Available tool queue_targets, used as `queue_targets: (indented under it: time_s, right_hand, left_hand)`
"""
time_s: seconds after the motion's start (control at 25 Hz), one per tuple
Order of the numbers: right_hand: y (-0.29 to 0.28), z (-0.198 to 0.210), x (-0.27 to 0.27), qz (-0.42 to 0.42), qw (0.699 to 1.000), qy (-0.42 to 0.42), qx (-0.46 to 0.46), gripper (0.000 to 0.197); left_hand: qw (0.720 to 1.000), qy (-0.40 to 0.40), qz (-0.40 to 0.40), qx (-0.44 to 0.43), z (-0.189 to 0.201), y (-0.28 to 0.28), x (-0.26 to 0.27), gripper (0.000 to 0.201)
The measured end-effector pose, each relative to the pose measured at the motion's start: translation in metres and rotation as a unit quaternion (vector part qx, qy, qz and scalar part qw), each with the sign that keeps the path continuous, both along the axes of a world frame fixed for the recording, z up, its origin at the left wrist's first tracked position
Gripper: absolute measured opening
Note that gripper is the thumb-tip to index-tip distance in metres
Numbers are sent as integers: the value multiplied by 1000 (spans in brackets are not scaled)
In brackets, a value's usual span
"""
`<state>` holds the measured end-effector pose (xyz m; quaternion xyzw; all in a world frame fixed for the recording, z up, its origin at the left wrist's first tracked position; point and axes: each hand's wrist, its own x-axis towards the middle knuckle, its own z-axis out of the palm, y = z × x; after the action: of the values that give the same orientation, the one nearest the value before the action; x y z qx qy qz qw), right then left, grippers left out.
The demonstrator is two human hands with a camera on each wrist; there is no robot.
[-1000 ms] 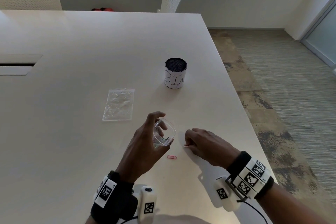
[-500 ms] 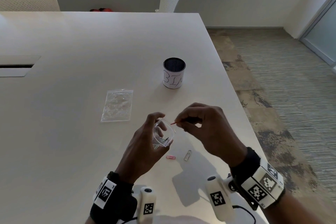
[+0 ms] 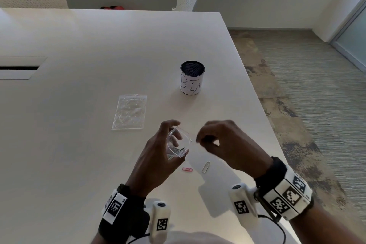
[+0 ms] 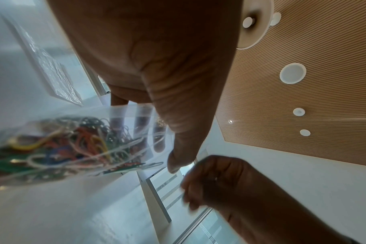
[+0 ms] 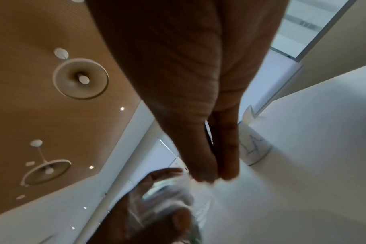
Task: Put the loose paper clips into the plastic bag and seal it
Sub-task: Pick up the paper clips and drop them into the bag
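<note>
Nearest me on the bench – two loose clips: pink paper clip and silver paper clip, side by side, just short of the plastic bag.

My left hand grips that bag off the bench, fingers curled round it, mouth held open toward my right hand. The left wrist view shows a heap of coloured clips inside it.

Right hand hovers just right of the bag mouth, thumb and fingers pinched together – blurred, so I can't tell if a clip is between them.

Step, as I judge it: feeding clips into the bag one by one, nearly done. Next: go down for the two clips below the bag, pinch each flat off the surface, drop in, then press the strip closed.

Beyond the bag: a flat second clear bag to its far left, a cup marked BIN farther back.
</note>
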<state>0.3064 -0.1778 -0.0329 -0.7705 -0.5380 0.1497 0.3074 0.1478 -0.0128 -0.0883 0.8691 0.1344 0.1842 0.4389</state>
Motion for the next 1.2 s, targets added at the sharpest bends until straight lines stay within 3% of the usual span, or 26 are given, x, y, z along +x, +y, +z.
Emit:
queue_targets:
  time_s: [0.16,0.48,0.84,0.96,1.04,1.2]
  right_hand:
    - [-17,-33,-1,86,983,-24,-161,19]
    - [-15,-46,-7,82,977,-73,-181,9]
    - [-14,-42,-15,82,967,-89,-224,14]
    - [-14,-34,-13,34,985,-69,-157,7]
    - [-10,-25,-11,-29,998,-37,-47,6]
    - [5,5,-23,-105,979,56,164,8]
  left_hand:
    - [1000,0,-11,8,-1,0,2,72]
    - [1000,11,-10,4,1,1,2,73]
    - [1000,13,-8,4,1,2,1,73]
    - [1000,12,-6,3,2,1,0,71]
    - [1000,13,-2,2,3,1,0,71]
    - [1000,11,1,6,3,0,0,72]
